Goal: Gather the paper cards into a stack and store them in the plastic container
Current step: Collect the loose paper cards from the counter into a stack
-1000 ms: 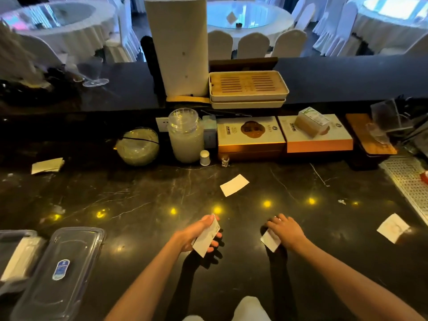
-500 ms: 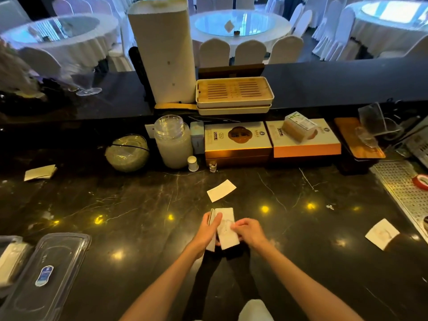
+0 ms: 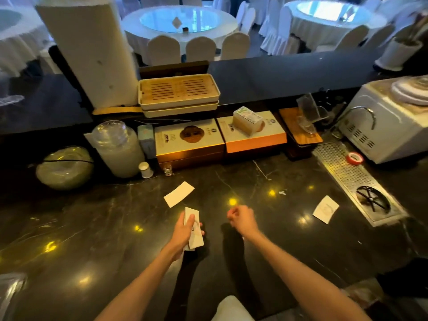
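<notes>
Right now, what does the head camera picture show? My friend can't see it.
A person's left hand holds a small stack of white paper cards over a shiny black marble counter, while the empty right hand hovers beside it. Two loose white cards lie flat: one just ahead, another far right beside a metal drip tray.

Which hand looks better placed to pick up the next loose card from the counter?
The right hand, probably. It is empty and hovers between the two loose cards, one ahead and one to the right. The left hand is already holding the gathered stack.
</notes>
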Action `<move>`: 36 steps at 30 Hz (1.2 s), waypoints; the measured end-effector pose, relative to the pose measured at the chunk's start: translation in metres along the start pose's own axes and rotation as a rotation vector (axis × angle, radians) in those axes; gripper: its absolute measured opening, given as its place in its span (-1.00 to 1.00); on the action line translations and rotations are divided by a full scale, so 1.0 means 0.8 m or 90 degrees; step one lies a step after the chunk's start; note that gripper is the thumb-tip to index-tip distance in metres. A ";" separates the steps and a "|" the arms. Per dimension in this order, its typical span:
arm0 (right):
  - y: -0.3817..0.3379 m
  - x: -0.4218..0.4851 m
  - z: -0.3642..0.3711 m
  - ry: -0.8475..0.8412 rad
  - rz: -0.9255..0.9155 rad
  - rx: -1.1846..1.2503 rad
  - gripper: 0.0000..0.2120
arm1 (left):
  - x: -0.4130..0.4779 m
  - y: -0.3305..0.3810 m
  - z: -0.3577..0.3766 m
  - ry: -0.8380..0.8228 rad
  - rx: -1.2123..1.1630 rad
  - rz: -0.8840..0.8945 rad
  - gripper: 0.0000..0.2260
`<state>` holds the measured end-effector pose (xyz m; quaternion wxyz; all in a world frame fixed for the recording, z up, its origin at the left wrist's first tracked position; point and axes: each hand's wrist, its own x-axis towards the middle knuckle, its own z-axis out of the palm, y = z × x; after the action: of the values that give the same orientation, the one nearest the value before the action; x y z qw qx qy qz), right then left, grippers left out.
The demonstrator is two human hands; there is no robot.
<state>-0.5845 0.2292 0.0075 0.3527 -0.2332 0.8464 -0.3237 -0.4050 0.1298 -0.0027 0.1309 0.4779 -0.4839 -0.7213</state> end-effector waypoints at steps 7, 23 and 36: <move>0.108 0.049 -0.197 0.261 0.226 -0.239 -0.72 | 0.016 0.018 0.065 -0.115 0.004 -0.053 -0.74; 0.186 0.107 -0.269 0.307 0.475 -0.005 -0.29 | 0.032 0.013 0.112 -0.090 0.017 -0.070 -0.77; -0.024 0.034 0.044 0.059 0.169 0.326 -0.79 | 0.013 0.012 -0.011 0.040 -0.071 -0.099 -0.56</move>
<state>-0.5722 0.1858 -0.0102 0.4003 -0.0087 0.7755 -0.4882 -0.4057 0.1134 -0.0013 0.1162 0.5283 -0.3999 -0.7399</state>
